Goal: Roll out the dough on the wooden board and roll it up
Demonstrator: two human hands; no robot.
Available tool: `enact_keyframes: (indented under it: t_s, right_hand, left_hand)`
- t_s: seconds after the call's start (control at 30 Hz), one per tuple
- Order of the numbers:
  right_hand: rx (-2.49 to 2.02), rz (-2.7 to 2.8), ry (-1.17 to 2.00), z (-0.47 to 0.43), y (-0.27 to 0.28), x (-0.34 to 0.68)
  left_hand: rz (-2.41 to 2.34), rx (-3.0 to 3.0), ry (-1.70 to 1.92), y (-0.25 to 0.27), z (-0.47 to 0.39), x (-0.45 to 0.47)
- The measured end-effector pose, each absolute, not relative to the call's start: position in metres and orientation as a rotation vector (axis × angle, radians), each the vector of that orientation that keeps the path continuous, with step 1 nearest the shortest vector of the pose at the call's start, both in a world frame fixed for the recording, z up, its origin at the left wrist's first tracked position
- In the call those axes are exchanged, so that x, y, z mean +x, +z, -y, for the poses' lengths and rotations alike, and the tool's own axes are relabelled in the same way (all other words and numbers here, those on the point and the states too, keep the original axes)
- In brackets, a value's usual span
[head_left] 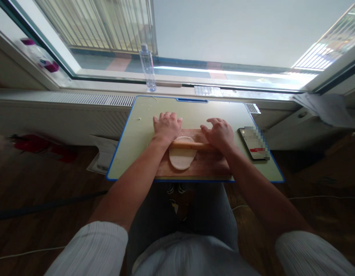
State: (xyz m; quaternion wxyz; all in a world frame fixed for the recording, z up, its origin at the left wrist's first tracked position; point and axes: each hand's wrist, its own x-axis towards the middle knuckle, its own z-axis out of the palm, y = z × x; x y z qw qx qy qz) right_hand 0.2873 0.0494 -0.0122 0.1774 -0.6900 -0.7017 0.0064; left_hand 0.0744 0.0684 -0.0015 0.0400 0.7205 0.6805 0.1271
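Note:
A slim wooden rolling pin [191,146] lies crosswise over a flat oval of pale dough [181,161]. Beneath the dough is a reddish-brown wooden board [210,167]. My left hand [167,127] rests its palm over the pin's left end, fingers stretched forward and apart. Over the right end lies my right hand [220,134], its fingers likewise spread and not wrapped round the wood. Both palms cover the ends of the pin, so those are hidden.
The board sits on a small pale-green table [223,111] with a blue rim. A phone [253,143] lies near its right edge, and dough crumbs dot the far left. Behind, a clear bottle [148,69] stands on the windowsill above a radiator [94,100].

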Motion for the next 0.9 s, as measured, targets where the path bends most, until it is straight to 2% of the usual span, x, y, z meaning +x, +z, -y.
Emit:
enact_keyframes:
  t_s: [0.9]
  right_hand:
    - [-2.038,2.182,0.162,-0.012,-0.017,0.291]
  left_hand:
    - [-1.972,2.341,0.289,0.000,-0.013,0.073]
